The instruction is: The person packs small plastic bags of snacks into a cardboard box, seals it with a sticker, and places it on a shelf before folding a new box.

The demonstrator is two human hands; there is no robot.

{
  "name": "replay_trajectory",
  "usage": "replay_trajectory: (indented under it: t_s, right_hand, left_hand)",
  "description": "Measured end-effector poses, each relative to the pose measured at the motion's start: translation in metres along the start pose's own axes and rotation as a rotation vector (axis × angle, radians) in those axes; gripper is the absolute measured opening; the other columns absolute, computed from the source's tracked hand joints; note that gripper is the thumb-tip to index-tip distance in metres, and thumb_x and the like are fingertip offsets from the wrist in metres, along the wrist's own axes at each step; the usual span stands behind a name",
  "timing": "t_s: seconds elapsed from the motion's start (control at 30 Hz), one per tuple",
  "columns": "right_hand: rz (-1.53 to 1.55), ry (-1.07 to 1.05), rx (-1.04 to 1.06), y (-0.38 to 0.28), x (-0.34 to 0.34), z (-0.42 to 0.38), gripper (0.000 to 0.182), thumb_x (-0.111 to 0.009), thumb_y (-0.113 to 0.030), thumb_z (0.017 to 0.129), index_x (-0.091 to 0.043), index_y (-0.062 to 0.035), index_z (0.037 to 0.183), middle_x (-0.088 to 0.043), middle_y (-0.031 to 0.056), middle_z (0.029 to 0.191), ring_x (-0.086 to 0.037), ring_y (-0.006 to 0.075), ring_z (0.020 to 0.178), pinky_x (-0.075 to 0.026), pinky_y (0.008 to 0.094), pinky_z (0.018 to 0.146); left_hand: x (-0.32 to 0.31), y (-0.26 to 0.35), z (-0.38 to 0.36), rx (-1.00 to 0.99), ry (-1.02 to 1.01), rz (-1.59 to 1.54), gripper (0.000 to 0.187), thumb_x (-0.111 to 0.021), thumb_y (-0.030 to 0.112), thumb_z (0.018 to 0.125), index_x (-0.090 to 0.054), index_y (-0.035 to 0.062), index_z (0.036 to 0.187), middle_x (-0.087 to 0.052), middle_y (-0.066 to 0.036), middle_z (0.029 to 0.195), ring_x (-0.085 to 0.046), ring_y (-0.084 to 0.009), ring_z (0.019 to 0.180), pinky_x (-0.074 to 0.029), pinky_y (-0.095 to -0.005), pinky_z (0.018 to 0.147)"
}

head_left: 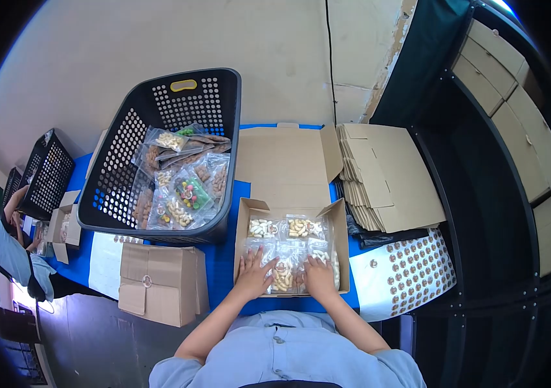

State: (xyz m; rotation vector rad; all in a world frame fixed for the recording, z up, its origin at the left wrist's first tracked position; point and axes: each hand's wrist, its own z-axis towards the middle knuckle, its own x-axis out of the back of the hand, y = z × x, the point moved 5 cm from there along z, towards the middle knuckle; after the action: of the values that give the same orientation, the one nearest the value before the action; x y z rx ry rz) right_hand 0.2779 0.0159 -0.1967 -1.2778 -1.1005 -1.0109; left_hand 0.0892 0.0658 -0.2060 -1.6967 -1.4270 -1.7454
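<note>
Open box (344, 258): clear bags (304, 227) of pale pieces inside, lid (282, 155) laid back away from us
Left hand (254, 275): ours is on the bags, fingers spread
Right hand (317, 275): same deal, we've got it on the bags too
Black basket (110, 174): big one, to our left, holding loads more bagged stuff
Closed box (152, 284): just in front of the basket, round sticker (147, 281) on it
Right side: stacked flat cardboard (392, 174), plus our sticker sheet (411, 275)
Far left: another person (13, 246) by more baskets (49, 174)
</note>
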Motion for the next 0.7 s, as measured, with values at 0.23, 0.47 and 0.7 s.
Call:
replay_trajectory:
  t_s: [0.23, 0.47, 0.7]
  right_hand:
    - [0.227, 0.121, 0.066, -0.024, 0.015, 0.007, 0.047, -0.060, -0.016, 0.084, -0.053, -0.0051, 0.129, -0.049, 0.0225, 0.134, -0.044, 0.0414, 0.125, -0.036, 0.0486, 0.103]
    - [0.305, -0.005, 0.293, -0.067, 0.006, 0.021, 0.048, -0.060, -0.023, 0.087, -0.052, -0.0168, 0.134, -0.043, 0.0206, 0.140, -0.034, 0.0417, 0.134, -0.028, 0.0559, 0.109]
    - [0.175, -0.172, 0.345, -0.063, -0.006, 0.025, 0.037, -0.052, -0.033, 0.093, -0.059, -0.0241, 0.128, -0.042, 0.0093, 0.146, -0.035, 0.0386, 0.135, -0.022, 0.0594, 0.110]
  left_hand:
    - [0.009, -0.007, -0.001, -0.014, 0.091, -0.360, 0.075, -0.061, 0.017, 0.081, -0.028, 0.0235, 0.149, -0.015, -0.026, 0.152, -0.015, -0.0481, 0.140, -0.019, -0.0536, 0.114]
    - [0.022, -0.018, -0.012, 0.019, 0.320, -0.553, 0.076, -0.054, 0.003, 0.079, -0.027, 0.0186, 0.148, -0.021, -0.028, 0.148, -0.022, -0.0446, 0.139, -0.024, -0.0457, 0.114]
    - [0.015, -0.024, -0.012, 0.071, 0.286, -0.592, 0.068, -0.056, 0.012, 0.088, -0.028, 0.0205, 0.149, -0.018, -0.027, 0.151, -0.019, -0.0421, 0.141, -0.022, -0.0441, 0.114]
